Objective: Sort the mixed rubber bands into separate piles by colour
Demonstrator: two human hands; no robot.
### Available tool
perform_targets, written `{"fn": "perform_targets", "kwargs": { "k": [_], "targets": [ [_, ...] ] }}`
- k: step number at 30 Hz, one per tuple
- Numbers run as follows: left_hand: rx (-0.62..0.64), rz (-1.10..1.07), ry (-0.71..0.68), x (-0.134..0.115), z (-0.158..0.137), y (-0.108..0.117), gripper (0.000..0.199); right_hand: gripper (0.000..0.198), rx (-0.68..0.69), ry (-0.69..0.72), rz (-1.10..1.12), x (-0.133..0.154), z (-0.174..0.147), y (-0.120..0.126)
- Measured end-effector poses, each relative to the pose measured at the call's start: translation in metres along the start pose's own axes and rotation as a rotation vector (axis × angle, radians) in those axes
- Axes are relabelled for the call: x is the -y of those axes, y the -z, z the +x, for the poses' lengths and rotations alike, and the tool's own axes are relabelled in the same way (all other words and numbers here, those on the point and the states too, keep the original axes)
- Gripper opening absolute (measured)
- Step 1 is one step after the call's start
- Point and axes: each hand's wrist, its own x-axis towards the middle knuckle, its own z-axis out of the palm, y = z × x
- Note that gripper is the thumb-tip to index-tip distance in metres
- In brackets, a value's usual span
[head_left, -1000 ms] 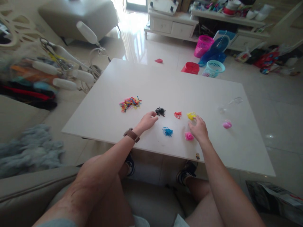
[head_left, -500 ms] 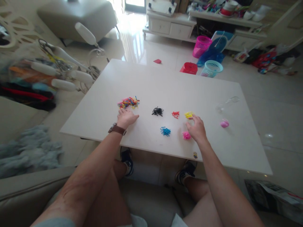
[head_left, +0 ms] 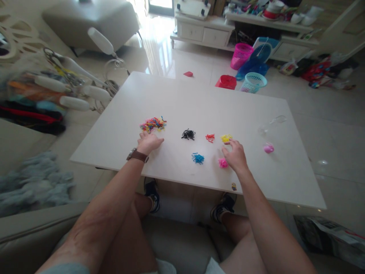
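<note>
Held loosely spread left hand [head_left: 150,143] at multicoloured heap of thin, rubbery loops [head_left: 153,124] on white counter [head_left: 176,97], half-open right hand [head_left: 235,154] at yellow loop pile [head_left: 226,137]; showed nothing in either grip. Looked light, stretchy, pinchable by ends.

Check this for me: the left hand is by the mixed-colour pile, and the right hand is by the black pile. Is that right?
Not quite. In the head view, the right hand is by the yellow pile; the black pile lies between the two hands. The left hand is by the mixed-colour pile, as you said.
</note>
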Motion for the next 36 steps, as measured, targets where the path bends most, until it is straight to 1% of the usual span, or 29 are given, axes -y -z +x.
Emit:
{"fn": "perform_targets", "kwargs": {
  "k": [3,7,10,12,14,18,20,21,25,29,33,36],
  "targets": [
    [-0.01,-0.006,0.001,-0.002,-0.004,0.003,0.075,0.023,0.0,0.005,0.001,0.001,0.0,0.0],
    [-0.139,-0.041,-0.008,-0.008,-0.01,0.005,0.084,0.023,-0.013,0.015,0.01,0.001,0.0,-0.001],
    [-0.178,-0.07,-0.056,-0.015,-0.013,0.004,0.086,0.022,-0.015,0.017,0.011,0.002,0.0,-0.002],
    [-0.167,-0.103,-0.109,-0.022,-0.015,0.001,0.086,0.021,-0.014,0.019,0.014,0.003,0.0,-0.003],
    [-0.131,-0.164,-0.195,-0.031,-0.018,-0.004,0.082,0.02,-0.01,0.02,0.019,0.005,0.0,-0.004],
    [-0.005,-0.34,-0.399,-0.053,-0.027,-0.018,0.07,0.021,0.014,0.009,0.02,0.011,-0.001,-0.004],
    [0.066,-0.413,-0.46,-0.063,-0.031,-0.024,0.064,0.021,0.027,0.001,0.016,0.012,-0.002,-0.005],
    [0.082,-0.447,-0.478,-0.068,-0.032,-0.027,0.062,0.021,0.033,0.001,0.016,0.013,-0.002,-0.005],
    [0.072,-0.55,-0.513,-0.08,-0.035,-0.032,0.058,0.02,0.033,0.013,0.029,0.013,-0.004,-0.005],
    [0.069,-0.611,-0.559,-0.086,-0.04,-0.031,0.058,0.019,0.037,0.016,0.035,0.013,-0.004,-0.006],
    [0.062,-0.604,-0.631,-0.088,-0.043,-0.03,0.066,0.02,0.054,0.012,0.034,0.013,-0.005,-0.006],
    [0.027,-0.554,-0.615,-0.083,-0.039,-0.029,0.067,0.021,0.059,0.01,0.038,0.013,-0.005,-0.007]
  ]
}}
